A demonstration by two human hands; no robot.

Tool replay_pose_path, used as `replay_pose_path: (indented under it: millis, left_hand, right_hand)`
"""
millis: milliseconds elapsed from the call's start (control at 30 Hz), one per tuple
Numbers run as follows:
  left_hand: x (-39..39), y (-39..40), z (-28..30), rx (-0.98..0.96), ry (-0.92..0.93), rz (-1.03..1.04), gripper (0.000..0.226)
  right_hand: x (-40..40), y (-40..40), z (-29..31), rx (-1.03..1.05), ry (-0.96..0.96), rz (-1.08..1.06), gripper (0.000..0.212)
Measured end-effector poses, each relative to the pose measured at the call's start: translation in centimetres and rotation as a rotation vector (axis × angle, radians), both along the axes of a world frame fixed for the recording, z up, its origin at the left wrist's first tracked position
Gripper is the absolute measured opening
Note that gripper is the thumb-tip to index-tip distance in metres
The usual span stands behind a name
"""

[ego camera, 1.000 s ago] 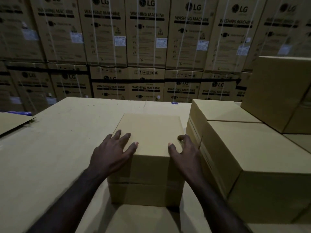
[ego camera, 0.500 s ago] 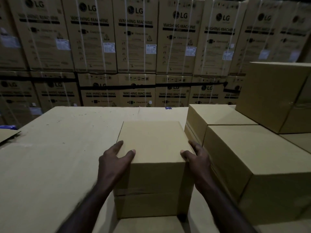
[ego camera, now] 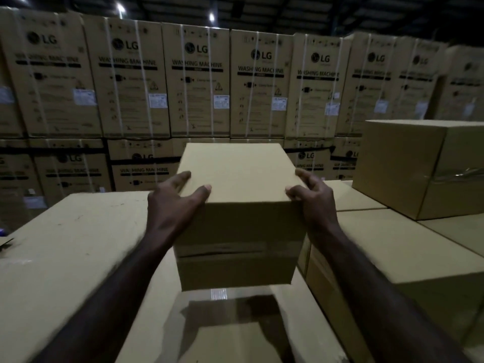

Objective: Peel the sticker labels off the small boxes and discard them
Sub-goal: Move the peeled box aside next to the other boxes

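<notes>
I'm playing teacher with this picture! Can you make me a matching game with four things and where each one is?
Things:
1. small box
2. left hand
3. big plain box
4. washing machine boxes

Places:
A. stacked along the back wall
B. held up between both hands
C. up on the right, on top of other boxes
D. gripping the small box's left side

Pairs: 1-B, 2-D, 3-C, 4-A
</notes>
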State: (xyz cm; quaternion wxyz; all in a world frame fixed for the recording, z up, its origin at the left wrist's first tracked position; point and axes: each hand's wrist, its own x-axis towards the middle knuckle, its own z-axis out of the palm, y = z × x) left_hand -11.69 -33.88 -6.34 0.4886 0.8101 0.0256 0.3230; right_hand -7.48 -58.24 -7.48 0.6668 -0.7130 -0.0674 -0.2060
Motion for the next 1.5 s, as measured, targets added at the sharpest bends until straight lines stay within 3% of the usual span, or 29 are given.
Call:
replay_pose_path:
  millis: [133,300,467,633,833,967,1500]
  left_hand:
    - [1.5,0.3,4.7,-0.016,-0.022,-0.063,0.063]
    - [2.4,-1.3,9.5,-0.026,-0.081,-0.116,0.059]
    - [2.7,-5.4,13.0,-0.002,-0.181,-0.170,0.057]
    - [3.5,-11.2,15.0,-0.001,-0.222,-0.224,0.057]
    - [5.5,-18.7,14.6,-0.023,-0.209,-0.251,0.056]
    - [7.4,-23.3,13.4,-0.057,-0.153,-0.247,0.053]
    - [11.2,-32.4,11.6,-0.038,-0.088,-0.149,0.052]
  right_hand:
    - [0.4,-0.1,5.1,-0.016,-0.067,0.020,0.068]
    - [0.6,-1.8,10.1,0.001,-0.123,0.035,0.057]
    - [0.4,-5.5,14.1,-0.053,-0.194,-0.121,0.053]
    - [0.6,-10.8,16.2,-0.075,-0.282,-0.252,0.031]
    - [2.7,-18.6,16.0,-0.113,-0.315,-0.382,0.021]
    - [4.4,-22.9,14.2,-0.267,-0.414,-0.487,0.020]
    - [11.5,-31.3,10.7,-0.490,-0.643,-0.520,0.042]
